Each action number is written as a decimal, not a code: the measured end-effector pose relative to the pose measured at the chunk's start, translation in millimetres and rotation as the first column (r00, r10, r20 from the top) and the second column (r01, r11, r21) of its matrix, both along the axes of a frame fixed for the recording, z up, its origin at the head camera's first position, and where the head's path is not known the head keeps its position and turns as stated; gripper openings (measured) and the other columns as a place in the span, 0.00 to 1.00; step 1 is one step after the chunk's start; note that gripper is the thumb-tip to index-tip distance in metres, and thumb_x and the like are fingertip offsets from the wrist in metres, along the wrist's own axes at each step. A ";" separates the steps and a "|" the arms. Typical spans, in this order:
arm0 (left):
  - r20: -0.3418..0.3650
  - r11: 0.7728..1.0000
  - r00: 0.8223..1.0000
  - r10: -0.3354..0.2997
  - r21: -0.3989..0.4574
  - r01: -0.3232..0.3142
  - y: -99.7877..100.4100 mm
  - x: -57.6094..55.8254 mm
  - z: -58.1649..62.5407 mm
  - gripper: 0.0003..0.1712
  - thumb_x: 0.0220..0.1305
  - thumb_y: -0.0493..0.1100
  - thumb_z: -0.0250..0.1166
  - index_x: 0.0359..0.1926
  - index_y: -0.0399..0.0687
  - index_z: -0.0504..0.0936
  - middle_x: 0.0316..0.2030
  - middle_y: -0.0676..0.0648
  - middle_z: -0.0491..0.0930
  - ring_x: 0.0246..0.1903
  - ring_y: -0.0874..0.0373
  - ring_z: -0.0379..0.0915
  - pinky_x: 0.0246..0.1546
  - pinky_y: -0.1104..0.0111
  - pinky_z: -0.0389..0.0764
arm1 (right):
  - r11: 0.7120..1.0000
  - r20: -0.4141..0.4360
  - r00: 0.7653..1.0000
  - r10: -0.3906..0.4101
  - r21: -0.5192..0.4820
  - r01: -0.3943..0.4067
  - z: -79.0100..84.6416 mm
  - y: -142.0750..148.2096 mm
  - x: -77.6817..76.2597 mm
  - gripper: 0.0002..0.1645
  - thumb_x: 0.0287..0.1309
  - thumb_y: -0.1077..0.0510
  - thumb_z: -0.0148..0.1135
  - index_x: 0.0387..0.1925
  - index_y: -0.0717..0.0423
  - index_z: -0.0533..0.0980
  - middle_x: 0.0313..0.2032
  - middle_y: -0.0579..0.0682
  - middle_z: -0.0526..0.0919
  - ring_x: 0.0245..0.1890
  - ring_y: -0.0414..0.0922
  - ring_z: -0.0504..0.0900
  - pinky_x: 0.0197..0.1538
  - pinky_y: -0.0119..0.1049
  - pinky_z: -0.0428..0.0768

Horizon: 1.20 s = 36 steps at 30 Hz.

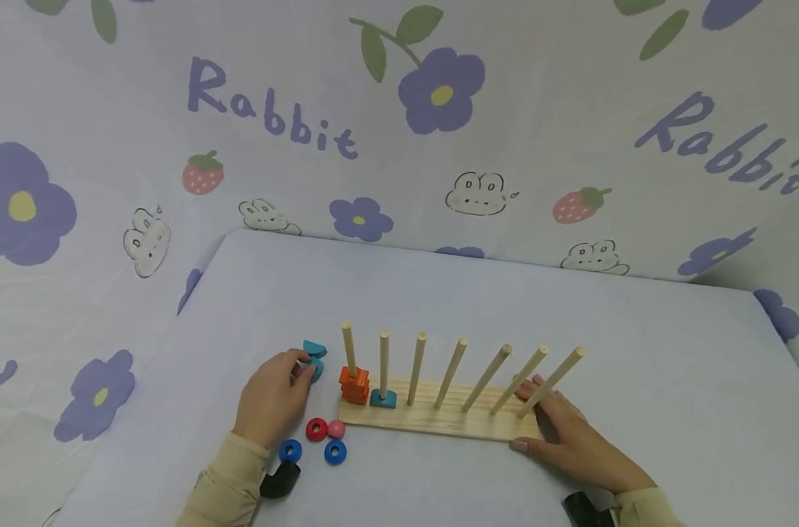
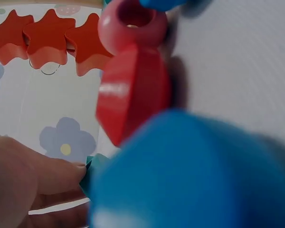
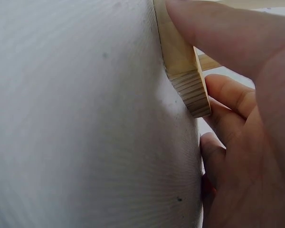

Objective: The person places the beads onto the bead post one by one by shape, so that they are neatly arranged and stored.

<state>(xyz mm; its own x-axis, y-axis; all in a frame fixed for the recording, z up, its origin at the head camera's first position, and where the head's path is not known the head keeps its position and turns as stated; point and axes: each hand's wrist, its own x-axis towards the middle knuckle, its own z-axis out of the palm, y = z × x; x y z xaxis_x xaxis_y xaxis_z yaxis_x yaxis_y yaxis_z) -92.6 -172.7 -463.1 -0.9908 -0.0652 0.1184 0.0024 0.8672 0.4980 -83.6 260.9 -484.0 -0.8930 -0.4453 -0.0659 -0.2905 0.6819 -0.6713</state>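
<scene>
Head view's got the left hand (image 1: 272, 399) pinching a teal block (image 1: 317, 369), right hand (image 1: 574, 443) gripping the board (image 1: 432, 422) by its end, orange stars (image 1: 355, 388) stacked on the leftmost peg (image 1: 349, 345).

A curtained tabletop nook, shown by flower-and-rabbit-printed cloth (image 1: 538, 117) behind a white table (image 1: 669, 380).

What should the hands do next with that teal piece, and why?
I'd probably lift the teal piece to the peg beside the orange stars. The left hand is pinching it, a similar teal block already sits on that peg, and the right hand grips the board.
</scene>
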 end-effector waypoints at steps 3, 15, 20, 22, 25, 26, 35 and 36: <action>0.013 1.000 1.000 0.014 -0.004 -0.014 -3.2 3.0 0.9 0.10 0.64 0.44 0.62 0.43 0.44 0.82 0.31 0.47 0.79 0.28 0.56 0.72 0.28 0.66 0.76 | 1.000 -0.001 1.000 0.004 -0.006 -0.004 -0.4 -2.5 -0.3 0.42 0.52 0.39 0.67 0.66 0.46 0.63 0.71 0.60 0.57 0.72 0.62 0.50 0.64 0.67 0.51; 0.050 0.997 0.999 0.002 -0.080 0.002 -4.5 7.3 0.4 0.21 0.56 0.45 0.71 0.49 0.40 0.81 0.40 0.42 0.78 0.37 0.51 0.75 0.42 0.58 0.82 | 1.000 -0.018 1.000 0.021 0.013 -0.021 6.0 -4.1 -2.3 0.42 0.53 0.40 0.67 0.66 0.46 0.63 0.71 0.58 0.58 0.73 0.58 0.49 0.66 0.64 0.50; 0.022 1.000 1.000 0.015 -0.027 -0.014 -5.5 7.1 4.0 0.19 0.57 0.44 0.70 0.48 0.40 0.81 0.40 0.42 0.78 0.35 0.52 0.75 0.38 0.60 0.81 | 1.000 -0.022 1.000 0.012 0.010 -0.012 6.1 -3.3 -1.5 0.41 0.53 0.40 0.67 0.65 0.46 0.64 0.70 0.58 0.60 0.73 0.57 0.50 0.66 0.64 0.50; -0.012 1.000 1.000 0.026 -0.003 -0.026 -5.8 7.3 8.4 0.19 0.57 0.43 0.70 0.48 0.39 0.81 0.38 0.43 0.78 0.31 0.54 0.73 0.33 0.62 0.79 | 1.000 -0.022 1.000 0.012 0.013 -0.012 5.8 -2.8 -1.0 0.41 0.53 0.40 0.67 0.65 0.47 0.64 0.70 0.58 0.60 0.73 0.58 0.50 0.65 0.64 0.50; -0.097 0.999 0.994 0.041 0.025 -0.039 -4.6 9.1 18.7 0.19 0.56 0.42 0.71 0.47 0.39 0.81 0.34 0.44 0.77 0.28 0.56 0.70 0.26 0.67 0.74 | 1.000 -0.020 1.000 0.012 0.014 -0.012 5.5 -2.1 -0.1 0.42 0.53 0.41 0.67 0.66 0.47 0.63 0.70 0.59 0.59 0.72 0.60 0.50 0.64 0.66 0.51; -0.134 0.999 0.990 0.044 0.035 -0.040 -3.5 10.3 23.3 0.19 0.56 0.42 0.71 0.47 0.39 0.80 0.33 0.44 0.77 0.27 0.57 0.68 0.25 0.68 0.72 | 1.000 -0.021 1.000 0.013 0.015 -0.013 5.2 -1.8 0.2 0.42 0.53 0.41 0.67 0.66 0.47 0.63 0.70 0.59 0.59 0.72 0.60 0.50 0.64 0.66 0.52; -0.481 0.999 0.876 0.049 0.033 -0.038 20.6 27.9 75.4 0.21 0.55 0.39 0.71 0.47 0.38 0.74 0.33 0.43 0.75 0.23 0.59 0.63 0.17 0.72 0.65 | 1.000 -0.027 1.000 0.012 0.010 -0.011 4.1 -1.3 1.6 0.44 0.53 0.41 0.67 0.67 0.49 0.62 0.71 0.59 0.58 0.73 0.56 0.48 0.64 0.65 0.52; -0.506 0.999 0.861 0.048 0.045 -0.030 23.6 30.2 81.8 0.20 0.56 0.40 0.70 0.46 0.38 0.74 0.34 0.43 0.75 0.23 0.58 0.64 0.17 0.71 0.65 | 1.000 -0.026 1.000 0.013 0.007 -0.013 4.2 -1.5 1.8 0.43 0.54 0.41 0.67 0.67 0.50 0.62 0.70 0.60 0.58 0.73 0.57 0.49 0.64 0.65 0.51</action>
<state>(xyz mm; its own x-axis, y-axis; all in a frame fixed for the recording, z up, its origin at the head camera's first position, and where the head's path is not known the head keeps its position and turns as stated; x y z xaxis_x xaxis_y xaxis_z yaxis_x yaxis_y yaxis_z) -62.4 -149.2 -381.3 -0.7916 -0.1157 0.6000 0.2289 0.8543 0.4667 -81.9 259.4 -479.8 -0.8886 -0.4563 -0.0459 -0.3164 0.6824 -0.6590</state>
